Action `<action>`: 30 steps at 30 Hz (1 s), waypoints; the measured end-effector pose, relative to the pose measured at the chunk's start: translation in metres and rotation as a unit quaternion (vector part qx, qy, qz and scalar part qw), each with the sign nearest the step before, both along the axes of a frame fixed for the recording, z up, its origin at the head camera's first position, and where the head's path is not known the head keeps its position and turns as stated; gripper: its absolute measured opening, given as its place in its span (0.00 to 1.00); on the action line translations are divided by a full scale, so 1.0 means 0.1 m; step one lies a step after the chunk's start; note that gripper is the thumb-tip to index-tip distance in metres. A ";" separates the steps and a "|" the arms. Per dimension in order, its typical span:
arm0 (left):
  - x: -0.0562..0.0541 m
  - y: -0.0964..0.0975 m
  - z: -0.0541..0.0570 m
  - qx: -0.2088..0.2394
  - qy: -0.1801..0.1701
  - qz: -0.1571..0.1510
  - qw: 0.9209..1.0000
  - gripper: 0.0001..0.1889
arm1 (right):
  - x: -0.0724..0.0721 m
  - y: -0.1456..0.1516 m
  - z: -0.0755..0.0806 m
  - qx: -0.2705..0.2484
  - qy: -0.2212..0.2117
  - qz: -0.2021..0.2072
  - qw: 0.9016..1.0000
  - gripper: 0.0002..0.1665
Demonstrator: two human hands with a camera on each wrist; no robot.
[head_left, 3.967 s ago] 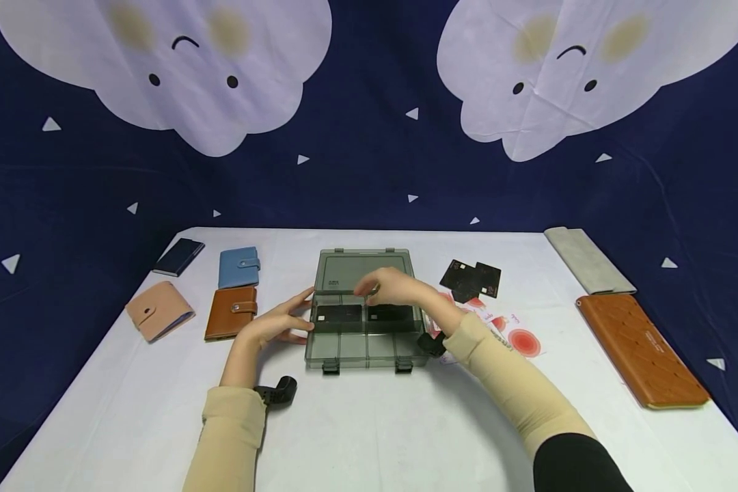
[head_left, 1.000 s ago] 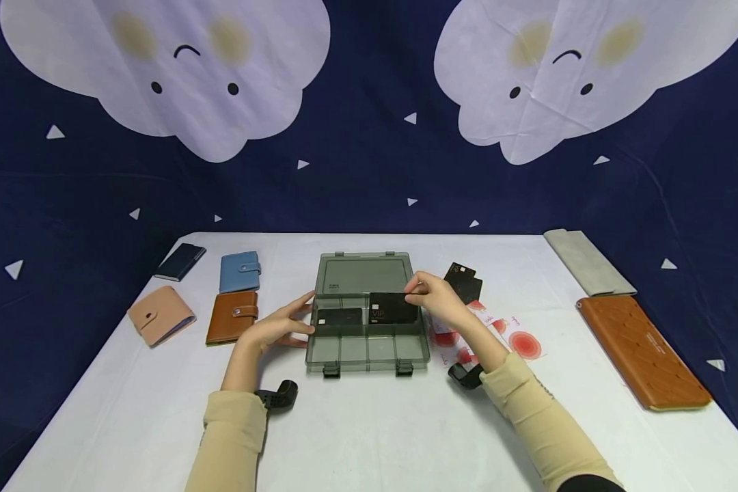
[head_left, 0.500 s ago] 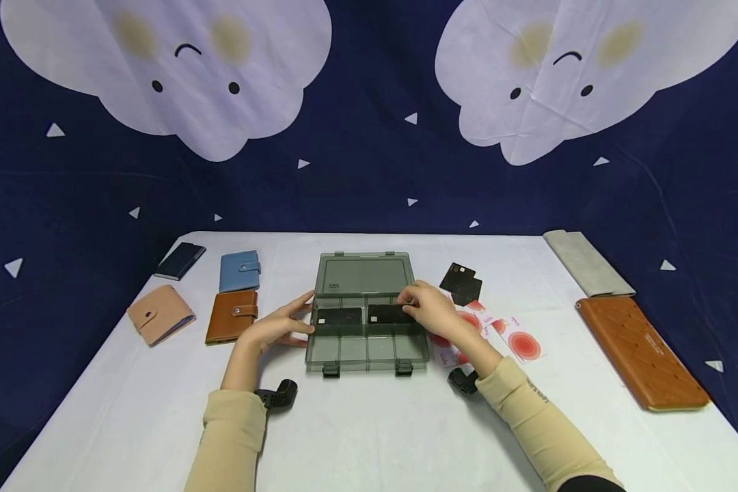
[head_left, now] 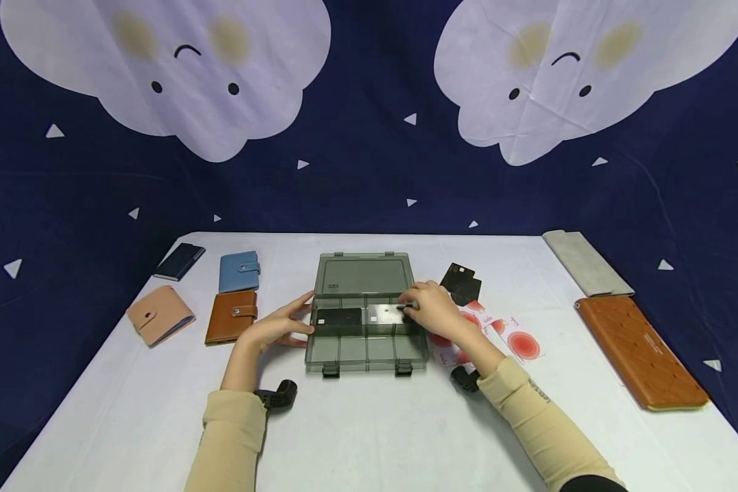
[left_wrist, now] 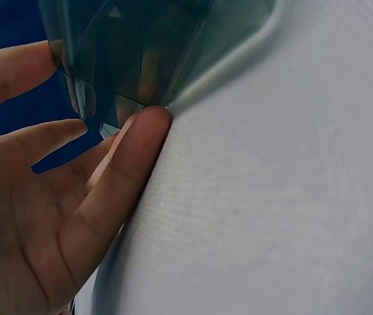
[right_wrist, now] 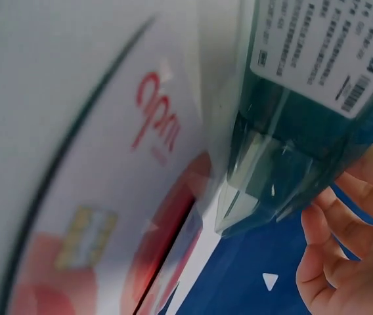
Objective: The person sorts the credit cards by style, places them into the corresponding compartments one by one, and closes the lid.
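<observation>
A translucent grey-green organizer box (head_left: 364,273) lies on the table with its lid tilted back and low dividers inside. In its left middle compartment sits a black card (head_left: 339,318). My right hand (head_left: 435,311) pinches a second black card (head_left: 383,313), which catches a bright glare, at its right end inside the right middle compartment. Those fingertips reach over the box wall in the right wrist view. My left hand (head_left: 275,326) touches the left side of the box with fingers extended, and its thumb (left_wrist: 148,134) lies along the bottom edge.
Several black cards (head_left: 464,290) and red-and-white cards (head_left: 523,345) lie right of the box. Left are a blue cardholder (head_left: 239,272), a brown one (head_left: 230,318), a pink one (head_left: 158,316) and a dark one (head_left: 181,261). Brown (head_left: 642,348) and grey (head_left: 585,261) wallets lie far right.
My right hand has brought a black card from the pile on the right into the right middle compartment and lowered it. Glare now shows on it. My left hand has stayed put.
</observation>
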State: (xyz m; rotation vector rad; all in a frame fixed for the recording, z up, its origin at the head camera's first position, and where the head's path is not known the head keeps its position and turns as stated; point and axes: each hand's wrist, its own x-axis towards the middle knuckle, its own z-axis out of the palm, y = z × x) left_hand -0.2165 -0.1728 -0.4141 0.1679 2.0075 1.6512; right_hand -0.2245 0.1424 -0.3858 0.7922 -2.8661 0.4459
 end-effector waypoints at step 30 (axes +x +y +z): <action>0.00 0.01 0.01 -0.003 -0.002 0.007 1.000 0.45 | -0.80 1.02 -0.07 -0.029 -0.280 -0.220 0.934 0.50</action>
